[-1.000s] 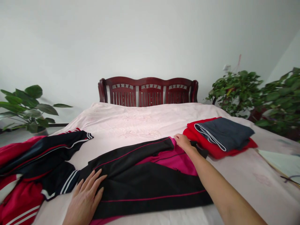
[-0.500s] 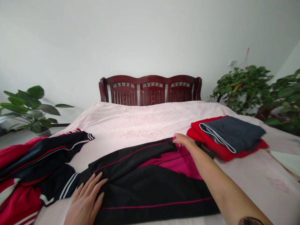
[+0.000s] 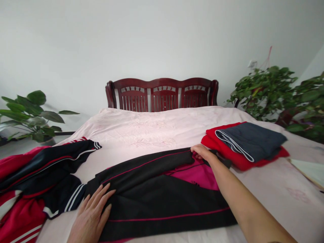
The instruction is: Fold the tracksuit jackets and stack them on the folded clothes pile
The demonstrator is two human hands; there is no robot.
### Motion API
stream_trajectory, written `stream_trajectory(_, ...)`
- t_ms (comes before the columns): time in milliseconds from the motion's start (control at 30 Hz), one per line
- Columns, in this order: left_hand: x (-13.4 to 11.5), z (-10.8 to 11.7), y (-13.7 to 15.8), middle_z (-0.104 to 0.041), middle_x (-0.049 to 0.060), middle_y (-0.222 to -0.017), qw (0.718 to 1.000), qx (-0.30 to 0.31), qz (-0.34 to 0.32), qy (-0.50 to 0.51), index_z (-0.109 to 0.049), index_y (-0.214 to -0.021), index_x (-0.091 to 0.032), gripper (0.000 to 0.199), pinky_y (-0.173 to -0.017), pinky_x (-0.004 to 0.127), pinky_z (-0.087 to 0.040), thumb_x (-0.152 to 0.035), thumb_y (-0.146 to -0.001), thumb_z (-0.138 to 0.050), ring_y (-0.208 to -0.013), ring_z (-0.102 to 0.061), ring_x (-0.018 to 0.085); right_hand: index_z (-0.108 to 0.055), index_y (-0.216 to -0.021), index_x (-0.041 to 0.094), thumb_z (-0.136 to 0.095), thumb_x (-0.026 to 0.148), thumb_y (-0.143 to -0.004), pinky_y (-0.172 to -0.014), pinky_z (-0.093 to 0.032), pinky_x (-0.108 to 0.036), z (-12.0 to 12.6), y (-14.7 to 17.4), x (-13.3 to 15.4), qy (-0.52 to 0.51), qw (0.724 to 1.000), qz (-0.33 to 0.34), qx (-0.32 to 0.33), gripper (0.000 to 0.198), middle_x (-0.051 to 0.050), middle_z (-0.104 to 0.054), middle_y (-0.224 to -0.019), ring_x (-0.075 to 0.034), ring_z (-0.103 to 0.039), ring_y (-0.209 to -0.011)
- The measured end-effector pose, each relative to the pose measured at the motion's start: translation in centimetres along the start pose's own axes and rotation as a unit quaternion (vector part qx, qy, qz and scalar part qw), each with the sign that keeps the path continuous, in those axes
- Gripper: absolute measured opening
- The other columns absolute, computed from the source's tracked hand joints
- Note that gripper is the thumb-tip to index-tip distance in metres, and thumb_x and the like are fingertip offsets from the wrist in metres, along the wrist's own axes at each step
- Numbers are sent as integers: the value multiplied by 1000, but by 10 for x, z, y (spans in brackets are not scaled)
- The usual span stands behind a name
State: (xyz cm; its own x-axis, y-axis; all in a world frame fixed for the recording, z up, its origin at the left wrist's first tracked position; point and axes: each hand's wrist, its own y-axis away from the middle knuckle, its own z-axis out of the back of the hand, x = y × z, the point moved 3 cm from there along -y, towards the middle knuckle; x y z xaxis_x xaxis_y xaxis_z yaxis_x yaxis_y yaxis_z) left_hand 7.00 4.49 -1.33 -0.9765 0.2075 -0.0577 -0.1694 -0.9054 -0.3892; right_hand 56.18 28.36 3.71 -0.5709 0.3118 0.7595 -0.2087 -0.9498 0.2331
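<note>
A black garment (image 3: 162,202) with magenta piping and a magenta panel lies spread across the bed; whether it is a jacket or something else I cannot tell for sure. My left hand (image 3: 92,211) rests flat on its left end, fingers spread. At the garment's far right edge, my right hand (image 3: 199,152) pinches the black and magenta cloth. The right forearm crosses over the garment's right end and hides part of it. Just beyond the right hand sits a stack of folded clothes, a dark grey piece (image 3: 253,140) with white trim on top of red cloth (image 3: 235,158).
Navy clothing (image 3: 50,168) and red clothing (image 3: 27,212) with white stripes lie heaped at the left. A pale pink sheet (image 3: 141,130) covers the bed. Behind stands a dark wooden headboard (image 3: 164,94). Leafy plants (image 3: 265,91) flank the bed. A pale flat item (image 3: 307,172) lies at right.
My right hand has shifted slightly right along the garment's far edge, drawing the cloth with it. My left hand stays in place on the left end.
</note>
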Motion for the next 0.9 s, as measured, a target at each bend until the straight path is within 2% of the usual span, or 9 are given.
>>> stream_trajectory(100, 1, 4, -1, -46, 2, -153, 1000, 11, 9, 15, -54, -137, -32, 44, -114, 56, -34, -35, -94, -43, -143, -38, 26, -64, -69, 14, -71, 25, -67, -57, -45, -31, 3, 9, 6, 113, 993, 18, -27, 12, -9, -63, -55, -25, -65, -61)
stream_trajectory(267, -15, 36, -16, -59, 3, -141, 996, -58, 23, 64, -66, -122, -31, 36, -112, 57, -37, -40, -91, -51, -137, -46, 30, -65, -112, 21, -65, 34, -78, -82, -44, -37, 8, 47, 32, 208, 962, 131, -115, 36, -12, -69, -106, -30, -62, -104)
stream_trajectory(400, -76, 63, -51, -68, 1, -127, 972, -22, -23, 234, -72, -108, -33, 27, -105, 42, -48, -35, -92, -51, -121, -60, 23, -71, -108, 27, -72, 28, -73, -93, -41, -33, -25, 86, 49, 284, 868, 406, 0, 35, -4, -67, -115, -24, -57, -109)
stream_trajectory(433, -97, 65, -61, -69, 1, -124, 957, 11, -33, 287, -73, -105, -32, 27, -103, 38, -49, -31, -92, -49, -117, -63, 21, -73, -105, 27, -72, 26, -72, -93, -41, -33, -35, 92, 50, 292, 848, 441, 26, 33, -4, -68, -114, -23, -57, -109)
stream_trajectory(500, -138, 62, -81, -72, 2, -117, 917, 85, -38, 387, -74, -103, -28, 29, -103, 35, -48, -22, -90, -49, -112, -65, 20, -76, -99, 27, -68, 24, -78, -91, -42, -32, -49, 94, 50, 289, 850, 440, 35, 22, -4, -70, -107, -22, -58, -105)
stream_trajectory(600, -186, 42, -105, -71, 8, -118, 827, 190, 78, 523, -69, -119, -19, 38, -96, 34, -52, -15, -83, -56, -104, -68, 21, -77, -95, 26, -57, 23, -89, -83, -44, -29, -55, 86, 51, 261, 879, 400, -5, 21, -3, -73, -100, -20, -62, -99)
stream_trajectory(700, -217, 19, -121, -65, 18, -124, 650, 244, 250, 675, -46, -141, -7, 60, -72, 28, -58, -16, -84, -61, -85, -71, 18, -76, -97, 26, -55, 27, -91, -79, -44, -26, -51, 79, 56, 230, 891, 389, -33, 22, -2, -73, -103, -18, -64, -96)
stream_trajectory(800, -234, 4, -136, -70, 16, -103, 490, 188, 363, 770, -26, -148, -5, 72, -55, 23, -55, -7, -85, -60, -66, -69, 14, -76, -97, 26, -56, 28, -90, -79, -45, -24, -47, 77, 58, 205, 897, 389, -42, 22, -1, -74, -102, -16, -65, -94)
stream_trajectory(900, -241, -7, -146, -67, 7, -75, 385, 117, 436, 805, -40, -134, -5, 48, -47, 17, -50, 0, -88, -52, -53, -64, 11, -76, -99, 27, -56, 29, -90, -79, -45, -24, -47, 78, 56, 186, 899, 393, -47, 22, -1, -74, -102, -16, -65, -94)
